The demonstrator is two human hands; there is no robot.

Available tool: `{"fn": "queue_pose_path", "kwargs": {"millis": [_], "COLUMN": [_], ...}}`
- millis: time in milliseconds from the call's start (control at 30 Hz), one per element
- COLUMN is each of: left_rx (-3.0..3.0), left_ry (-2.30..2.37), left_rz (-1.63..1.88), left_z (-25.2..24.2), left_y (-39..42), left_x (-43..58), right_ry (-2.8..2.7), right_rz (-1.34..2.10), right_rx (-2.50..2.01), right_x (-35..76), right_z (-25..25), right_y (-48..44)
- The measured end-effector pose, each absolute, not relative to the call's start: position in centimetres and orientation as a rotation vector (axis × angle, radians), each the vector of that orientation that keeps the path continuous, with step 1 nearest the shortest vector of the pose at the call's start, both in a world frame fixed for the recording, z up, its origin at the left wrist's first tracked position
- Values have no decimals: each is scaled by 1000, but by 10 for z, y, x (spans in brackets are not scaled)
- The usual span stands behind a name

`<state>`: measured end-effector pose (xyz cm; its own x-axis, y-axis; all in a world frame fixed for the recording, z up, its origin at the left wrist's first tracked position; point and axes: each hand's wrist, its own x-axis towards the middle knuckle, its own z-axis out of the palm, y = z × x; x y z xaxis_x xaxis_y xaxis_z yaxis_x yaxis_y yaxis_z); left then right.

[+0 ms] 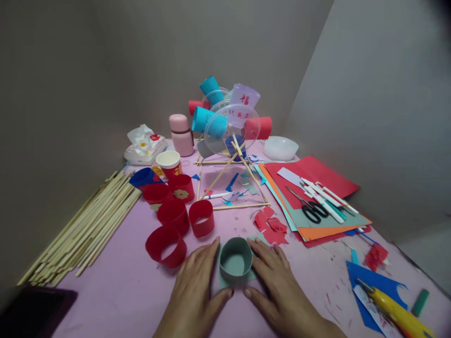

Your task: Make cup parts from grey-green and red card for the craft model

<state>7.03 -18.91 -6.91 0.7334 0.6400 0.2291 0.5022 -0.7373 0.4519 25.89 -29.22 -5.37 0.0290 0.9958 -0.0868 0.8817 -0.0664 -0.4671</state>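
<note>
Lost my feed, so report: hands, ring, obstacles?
Open, flat: left hand, right hand, flanking ring. Ring upright on table. Red rings close left, scraps beyond.

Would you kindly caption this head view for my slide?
Left hand and right hand flank a grey-green paper ring on a pink table.

You can read one red character, 福, on the pale cup (244,97) atop the cup wheel (230,129). Red marks just below it and the print on the tissue pack (144,144) are too blurred to read.
</note>
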Motion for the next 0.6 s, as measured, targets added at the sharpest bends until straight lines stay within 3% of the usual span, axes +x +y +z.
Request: {"fn": "queue_pose_path", "kwargs": {"millis": [233,600], "left_rx": [2618,2691], "left_ry": [865,831], "left_rz": [571,634], "left_z": [-73,-80], "left_y": [-187,-174], "left_x": [69,69], "right_ry": [-1893,-1590], "right_rz": [568,217], "right_rx": [-1987,-1925], "right_x": [260,278], "right_z": [-56,-35], "right_y": [-292,-294]}}
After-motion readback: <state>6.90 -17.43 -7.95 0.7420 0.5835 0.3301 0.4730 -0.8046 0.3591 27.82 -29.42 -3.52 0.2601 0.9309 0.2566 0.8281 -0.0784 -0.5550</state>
